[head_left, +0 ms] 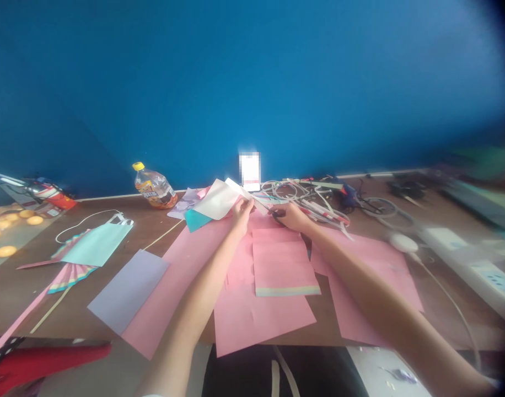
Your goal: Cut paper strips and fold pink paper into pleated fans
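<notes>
My left hand [241,214] pinches the right end of a cream-white paper sheet [218,199], which spreads out to its left. In my right hand [293,217] is a pair of scissors [278,213] with dark handles, pointing left towards the left hand. Whether the blades touch the paper I cannot tell. A teal paper piece [197,220] shows beneath the white sheet. Below my hands lies a pink paper piece [283,259] with a yellow and grey striped lower edge, on top of larger pink sheets [256,325]. A lavender sheet [128,286] is left of my left forearm.
A bottle [154,187] with a yellow cap leans at the back left. Tangled cables [294,192] lie behind my right hand, and a lit phone [250,171] stands by the wall. A pleated paper fan [73,275] and light-blue paper [98,245] are left; a power strip [492,281] is right.
</notes>
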`<move>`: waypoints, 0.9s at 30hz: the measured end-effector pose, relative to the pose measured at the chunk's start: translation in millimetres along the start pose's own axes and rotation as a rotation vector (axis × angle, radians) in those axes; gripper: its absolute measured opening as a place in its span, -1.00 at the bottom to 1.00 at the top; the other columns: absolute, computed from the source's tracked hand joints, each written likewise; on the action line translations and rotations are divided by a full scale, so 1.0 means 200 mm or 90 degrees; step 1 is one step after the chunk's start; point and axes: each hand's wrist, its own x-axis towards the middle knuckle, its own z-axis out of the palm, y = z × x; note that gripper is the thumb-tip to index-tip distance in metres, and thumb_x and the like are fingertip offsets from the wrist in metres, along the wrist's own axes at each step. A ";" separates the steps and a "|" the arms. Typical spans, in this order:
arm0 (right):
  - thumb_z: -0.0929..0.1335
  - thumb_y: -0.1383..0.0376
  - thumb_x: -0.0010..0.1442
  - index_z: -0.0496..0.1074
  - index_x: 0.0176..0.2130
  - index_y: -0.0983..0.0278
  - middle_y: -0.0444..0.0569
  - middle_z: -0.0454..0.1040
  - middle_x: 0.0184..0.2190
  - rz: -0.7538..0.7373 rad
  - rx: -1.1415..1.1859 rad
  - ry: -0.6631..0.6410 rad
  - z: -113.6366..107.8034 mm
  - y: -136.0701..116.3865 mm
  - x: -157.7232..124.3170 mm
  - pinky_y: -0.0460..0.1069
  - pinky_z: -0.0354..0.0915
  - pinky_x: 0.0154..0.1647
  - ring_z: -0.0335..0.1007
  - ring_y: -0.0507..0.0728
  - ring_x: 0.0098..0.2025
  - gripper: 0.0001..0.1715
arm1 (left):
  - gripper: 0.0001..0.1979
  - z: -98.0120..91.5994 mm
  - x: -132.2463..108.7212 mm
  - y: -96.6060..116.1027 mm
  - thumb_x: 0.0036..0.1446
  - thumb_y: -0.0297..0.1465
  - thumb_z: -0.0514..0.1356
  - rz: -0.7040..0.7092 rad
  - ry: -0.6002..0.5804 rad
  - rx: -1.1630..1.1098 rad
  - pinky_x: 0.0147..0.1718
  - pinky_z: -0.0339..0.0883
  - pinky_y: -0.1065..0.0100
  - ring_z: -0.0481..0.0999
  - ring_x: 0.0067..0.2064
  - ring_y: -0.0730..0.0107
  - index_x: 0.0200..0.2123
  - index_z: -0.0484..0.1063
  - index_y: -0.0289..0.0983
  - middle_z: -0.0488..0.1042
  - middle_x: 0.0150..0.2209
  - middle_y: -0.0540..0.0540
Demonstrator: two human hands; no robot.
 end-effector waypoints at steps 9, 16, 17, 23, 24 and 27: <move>0.30 0.26 0.02 0.54 -0.25 0.32 -0.13 0.38 -0.61 -0.006 0.001 0.004 -0.01 -0.03 0.00 -0.10 0.05 -0.55 0.14 -0.01 -0.58 -0.68 | -0.68 0.00 0.00 0.00 0.01 -0.15 0.29 0.009 -0.009 -0.002 -0.30 0.30 0.42 0.37 -0.38 0.50 -0.48 0.37 -0.28 0.36 -0.47 0.00; 0.31 0.22 0.01 0.53 -0.24 0.33 -0.11 0.40 -0.56 0.010 0.031 0.014 0.01 -0.01 0.01 -0.10 0.02 -0.57 0.13 -0.01 -0.58 -0.66 | -0.70 0.01 0.00 -0.03 0.00 -0.15 0.29 0.009 -0.043 0.049 -0.30 0.29 0.42 0.39 -0.39 0.49 -0.41 0.44 -0.28 0.41 -0.47 -0.02; 0.31 0.22 0.01 0.53 -0.24 0.33 -0.12 0.39 -0.56 0.006 0.027 0.018 0.01 -0.01 0.01 -0.10 0.03 -0.56 0.13 -0.01 -0.57 -0.66 | -0.70 0.01 0.00 -0.03 0.00 -0.14 0.29 0.009 -0.044 0.049 -0.31 0.29 0.42 0.39 -0.39 0.49 -0.42 0.44 -0.28 0.41 -0.47 -0.02; 0.30 0.27 0.01 0.54 -0.29 0.31 -0.12 0.39 -0.56 -0.024 -0.021 0.042 0.01 -0.04 0.00 -0.10 0.06 -0.49 0.15 0.01 -0.52 -0.71 | -0.69 0.01 0.00 -0.02 0.00 -0.14 0.29 0.001 -0.037 0.042 -0.30 0.29 0.41 0.40 -0.41 0.49 -0.46 0.40 -0.28 0.40 -0.50 0.00; 0.30 0.28 0.01 0.54 -0.29 0.31 -0.12 0.39 -0.56 -0.025 -0.022 0.044 0.01 -0.05 0.00 -0.10 0.06 -0.49 0.15 0.00 -0.52 -0.71 | -0.69 0.01 0.00 -0.02 -0.01 -0.14 0.30 -0.002 -0.035 0.040 -0.30 0.29 0.41 0.40 -0.41 0.49 -0.46 0.40 -0.28 0.40 -0.50 0.00; 0.30 0.28 0.02 0.53 -0.27 0.31 -0.13 0.39 -0.56 -0.019 -0.014 0.038 0.01 -0.05 -0.01 -0.10 0.04 -0.50 0.14 0.00 -0.53 -0.70 | -0.69 0.01 0.00 -0.01 -0.02 -0.14 0.31 -0.007 -0.035 0.037 -0.30 0.30 0.41 0.41 -0.40 0.48 -0.46 0.40 -0.28 0.41 -0.48 -0.01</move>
